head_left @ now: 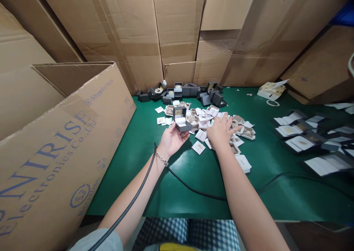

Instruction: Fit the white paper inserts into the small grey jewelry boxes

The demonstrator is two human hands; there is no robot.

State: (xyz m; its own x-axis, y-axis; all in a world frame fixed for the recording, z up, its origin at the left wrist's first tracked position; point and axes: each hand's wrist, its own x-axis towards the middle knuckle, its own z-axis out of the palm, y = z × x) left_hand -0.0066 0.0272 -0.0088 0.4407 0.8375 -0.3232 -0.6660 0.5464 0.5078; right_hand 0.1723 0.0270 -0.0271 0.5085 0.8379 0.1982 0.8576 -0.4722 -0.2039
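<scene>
My left hand (pixel 173 140) holds a small dark grey jewellery box (pixel 181 119), lid up, with a pale insert showing inside. A silver bracelet sits on that wrist. My right hand (pixel 220 130) rests palm down on a pile of small white cards and pale inserts (pixel 204 120), fingers spread toward the right. A cluster of more dark grey boxes (pixel 190 92), some open and some closed, lies beyond the pile near the cardboard wall.
A large printed cardboard carton (pixel 55 151) stands at my left. Cardboard sheets wall off the back. Dark trays with white cards (pixel 309 136) lie at right on the green table (pixel 193 177). A black cable (pixel 193 188) crosses the table.
</scene>
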